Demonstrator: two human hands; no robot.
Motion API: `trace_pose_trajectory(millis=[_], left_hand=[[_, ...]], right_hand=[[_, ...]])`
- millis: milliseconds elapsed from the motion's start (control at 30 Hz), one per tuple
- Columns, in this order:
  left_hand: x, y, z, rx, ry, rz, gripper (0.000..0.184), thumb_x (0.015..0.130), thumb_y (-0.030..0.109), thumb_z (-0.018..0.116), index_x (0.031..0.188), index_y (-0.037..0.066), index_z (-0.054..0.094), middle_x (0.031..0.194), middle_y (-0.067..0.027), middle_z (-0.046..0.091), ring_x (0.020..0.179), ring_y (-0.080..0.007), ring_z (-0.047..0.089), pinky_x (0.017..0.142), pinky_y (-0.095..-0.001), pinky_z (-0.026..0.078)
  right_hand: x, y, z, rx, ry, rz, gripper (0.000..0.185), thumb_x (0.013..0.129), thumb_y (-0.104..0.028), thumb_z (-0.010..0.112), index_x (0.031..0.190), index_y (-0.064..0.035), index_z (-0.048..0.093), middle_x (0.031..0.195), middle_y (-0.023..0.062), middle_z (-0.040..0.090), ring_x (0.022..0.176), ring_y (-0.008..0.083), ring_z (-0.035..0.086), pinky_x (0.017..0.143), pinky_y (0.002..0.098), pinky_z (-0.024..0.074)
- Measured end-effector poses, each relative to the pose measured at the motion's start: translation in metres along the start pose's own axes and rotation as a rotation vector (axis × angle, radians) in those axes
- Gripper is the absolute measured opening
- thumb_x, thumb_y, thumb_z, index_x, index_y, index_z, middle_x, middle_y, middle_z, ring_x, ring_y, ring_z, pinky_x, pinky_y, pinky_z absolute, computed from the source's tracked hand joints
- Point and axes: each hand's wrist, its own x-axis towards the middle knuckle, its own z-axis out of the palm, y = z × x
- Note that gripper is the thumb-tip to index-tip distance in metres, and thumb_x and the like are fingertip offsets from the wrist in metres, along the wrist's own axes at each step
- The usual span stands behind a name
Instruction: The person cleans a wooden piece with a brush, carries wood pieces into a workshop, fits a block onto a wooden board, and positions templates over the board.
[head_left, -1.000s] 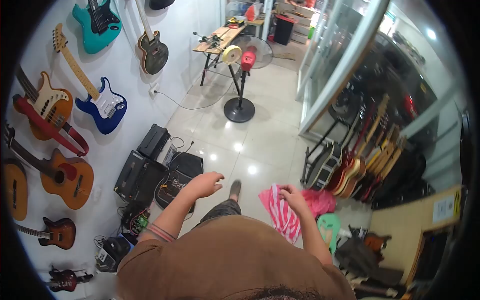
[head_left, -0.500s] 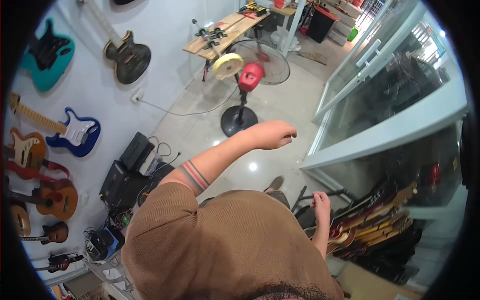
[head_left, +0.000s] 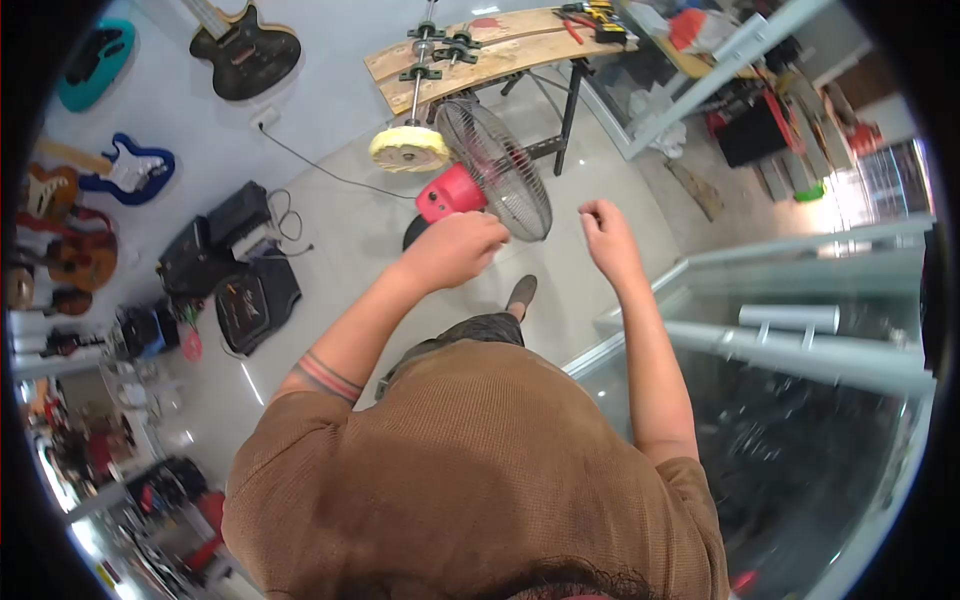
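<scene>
My left hand point(head_left: 462, 248) is held out in front, its fingers loosely curled with no object visible in them. From my view it overlaps the stand fan, just below the red motor housing point(head_left: 450, 194); I cannot make out any contact. Beyond it is the fan's round wire cage point(head_left: 512, 180). My right hand point(head_left: 610, 242) is raised further right, fingers curled inward around nothing that I can see. A yellow-rimmed buffing wheel point(head_left: 410, 149) sits on the end of a metal shaft point(head_left: 416, 100) at the wooden workbench point(head_left: 510, 62), beyond the fan.
A glass door with a pale frame point(head_left: 800, 350) stands to my right. Amplifiers point(head_left: 200, 240) and a black case point(head_left: 258, 305) are on the floor at left. Guitars, including a black one point(head_left: 245, 52), hang on the wall. A cable point(head_left: 330, 175) runs from the wall outlet towards the fan.
My view has turned right and come nearer the fan and bench. My right hand has risen from low by my side to chest front. Both hands still have curled fingers.
</scene>
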Motion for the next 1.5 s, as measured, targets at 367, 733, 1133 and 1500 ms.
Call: trace_pose_trajectory(millis=[367, 733, 1133, 1500], left_hand=[[0.239, -0.056, 0.087, 0.034, 0.004, -0.288, 0.029, 0.093, 0.010, 0.077, 0.120, 0.005, 0.071, 0.118, -0.0179, 0.069, 0.122, -0.0413, 0.064, 0.106, -0.0520, 0.051], [0.382, -0.100, 0.173, -0.032, -0.211, -0.861, 0.021, 0.097, 0.010, 0.073, 0.115, 0.000, 0.075, 0.112, -0.0229, 0.076, 0.107, -0.0435, 0.074, 0.094, -0.0511, 0.059], [1.012, -0.089, 0.359, -0.196, -0.488, -0.228, 0.025, 0.100, 0.016, 0.068, 0.120, 0.004, 0.077, 0.120, -0.0236, 0.076, 0.115, -0.0448, 0.072, 0.098, -0.0508, 0.058], [1.543, 0.088, 0.580, -0.406, -0.752, 0.108, 0.033, 0.103, 0.020, 0.066, 0.129, 0.003, 0.074, 0.126, -0.0207, 0.077, 0.116, -0.0394, 0.073, 0.100, -0.0468, 0.058]], right_hand=[[0.198, 0.213, 0.109, -0.113, -0.604, -0.053, 0.038, 0.095, -0.014, 0.063, 0.130, -0.0035, 0.073, 0.136, 0.0267, 0.072, 0.124, 0.0463, 0.070, 0.109, 0.0554, 0.0552], [0.378, 0.297, -0.039, 0.053, -0.912, -0.392, 0.024, 0.089, -0.017, 0.063, 0.103, -0.0064, 0.079, 0.102, 0.0232, 0.079, 0.096, 0.0444, 0.076, 0.082, 0.0583, 0.0582], [0.601, 0.637, -0.443, 0.157, -0.264, 0.173, 0.025, 0.098, -0.021, 0.061, 0.112, -0.0069, 0.077, 0.114, 0.0223, 0.078, 0.109, 0.0438, 0.074, 0.094, 0.0562, 0.0567], [0.563, 0.918, -0.835, 0.476, 0.525, 0.805, 0.030, 0.105, -0.021, 0.066, 0.124, 0.0013, 0.074, 0.106, 0.0140, 0.077, 0.098, 0.0244, 0.074, 0.090, 0.0383, 0.0575]])
